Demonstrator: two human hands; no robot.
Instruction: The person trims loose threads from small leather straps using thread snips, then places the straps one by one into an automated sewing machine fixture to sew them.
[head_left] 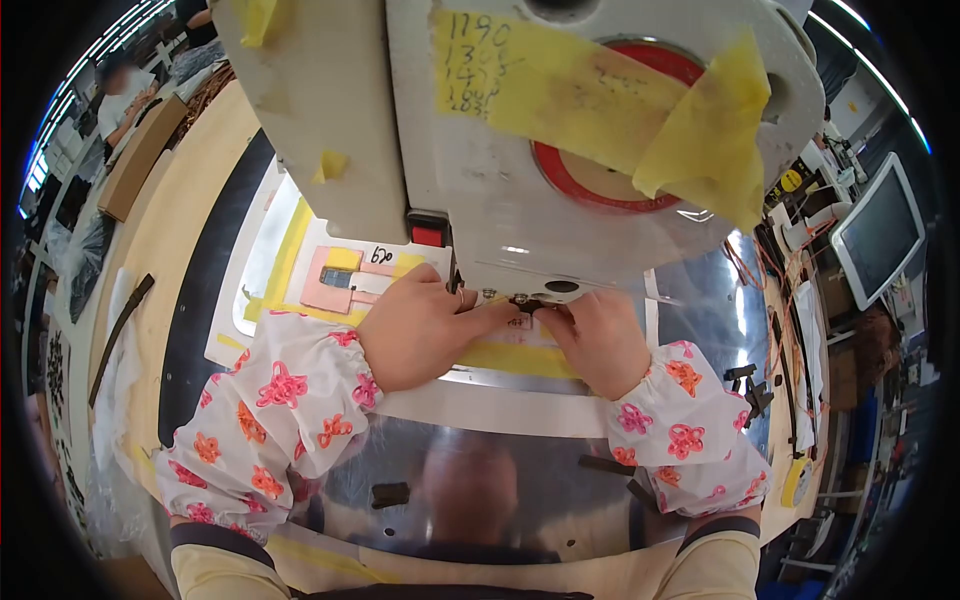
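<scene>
Both hands meet under the head of a white sewing machine [480, 190]. A small dark strip [533, 304] lies between my fingertips, just below the machine's metal parts. My right hand [600, 345] pinches it with thumb and forefinger from the right. From the left, my left hand [420, 330] reaches in with bent fingers pressed together, their tips at the strip's left end; what they grip is hidden. Beneath them is a white template plate [285, 320] with pink and yellow tape and a handwritten "620". Floral sleeve covers are on both forearms.
Dark strips [390, 494] lie on the shiny metal tabletop [440, 455], with more dark pieces [757, 393] at right. A screen [880, 230] and cables stand at the right. A yellow tape measure [796, 482] sits at the right edge. Another person [122, 100] sits far left near a cardboard box [143, 158].
</scene>
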